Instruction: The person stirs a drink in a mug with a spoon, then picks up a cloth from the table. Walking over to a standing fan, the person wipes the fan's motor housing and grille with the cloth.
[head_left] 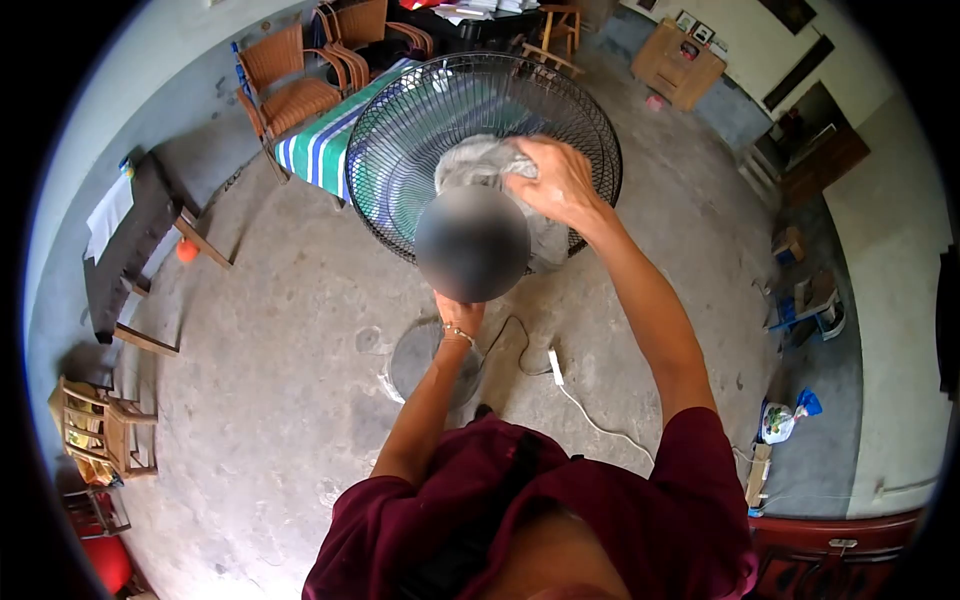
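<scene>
A large floor fan with a black wire cage (385, 215) stands before me, seen from behind. Its dark, round motor housing (472, 245) looks blurred. My right hand (558, 182) is closed on a grey cloth (475, 152), pressing it to the back of the cage just above the housing. Part of that cloth hangs down on the housing's right side. Beneath the housing, my left hand (460, 314) is at the top of the stand; the housing hides its fingers. Lower down, the round grey base (428, 368) rests on the floor, partly covered by my left forearm.
A cord runs from the base to a white power strip (556, 368) on the concrete floor. Behind the cage are a striped bed (322, 145) and wicker chairs (280, 85). An upturned dark bench (140, 245) is at left, a wooden chair (105, 425) below it. Bags (782, 420) lie at right.
</scene>
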